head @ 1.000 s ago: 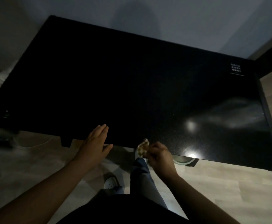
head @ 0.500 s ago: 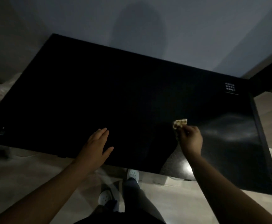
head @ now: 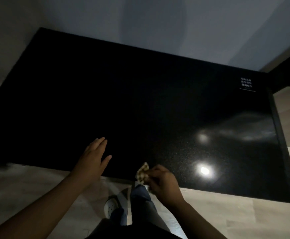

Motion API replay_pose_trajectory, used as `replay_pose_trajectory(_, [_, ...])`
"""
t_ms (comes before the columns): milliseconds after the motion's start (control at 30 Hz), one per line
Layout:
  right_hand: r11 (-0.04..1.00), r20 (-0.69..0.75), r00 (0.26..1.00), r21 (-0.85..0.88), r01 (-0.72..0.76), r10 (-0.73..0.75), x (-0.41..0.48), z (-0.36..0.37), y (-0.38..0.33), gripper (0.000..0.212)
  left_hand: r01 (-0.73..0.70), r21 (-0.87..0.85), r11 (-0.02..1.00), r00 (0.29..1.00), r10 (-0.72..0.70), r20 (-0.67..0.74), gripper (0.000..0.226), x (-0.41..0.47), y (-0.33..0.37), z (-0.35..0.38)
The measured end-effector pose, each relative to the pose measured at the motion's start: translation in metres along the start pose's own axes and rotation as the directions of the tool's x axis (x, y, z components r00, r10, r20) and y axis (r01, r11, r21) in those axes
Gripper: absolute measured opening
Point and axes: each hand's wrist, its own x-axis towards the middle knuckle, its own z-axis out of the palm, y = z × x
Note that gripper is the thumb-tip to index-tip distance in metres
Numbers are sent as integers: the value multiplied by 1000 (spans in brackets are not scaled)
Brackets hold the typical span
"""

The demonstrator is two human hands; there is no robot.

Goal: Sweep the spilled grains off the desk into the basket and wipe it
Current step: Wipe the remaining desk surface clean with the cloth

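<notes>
Two hands are at the near edge of the black worktop (head: pixel 140 100). The left hand (head: pixel 93 158) is spread flat with straight fingers, holding nothing. The right hand (head: pixel 163 183) grips a small checked cloth (head: pixel 142 173) at that edge.

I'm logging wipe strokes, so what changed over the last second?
The right hand, gripping the patterned cloth, went out over the desk, then drew back to its front edge. The left hand stayed open, fingers straight, near that edge; the cloth was never let go.
</notes>
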Motion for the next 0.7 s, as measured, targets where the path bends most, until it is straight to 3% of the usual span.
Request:
replay_pose_trajectory(133, [992,-223,967,26,-123,126,1,-11,-15,12,-19,-7,1000,1000,19,-5,63,-15,-16,-8])
replay_pose_trajectory(333, [985,-418,892,93,-147,173,23,-39,-45,12,-31,-60,998,999,30,-24,64,-35,-24,-20])
replay_pose_trajectory(533, [971,-480,853,209,-117,206,60,-65,-58,15,-42,-72,997,998,39,-47,64,-17,-30,-35])
replay_pose_trajectory(700, [973,-500,842,197,-119,204,134,-97,-55,19,-45,-109,993,997,39,-59,64,29,-25,-48])
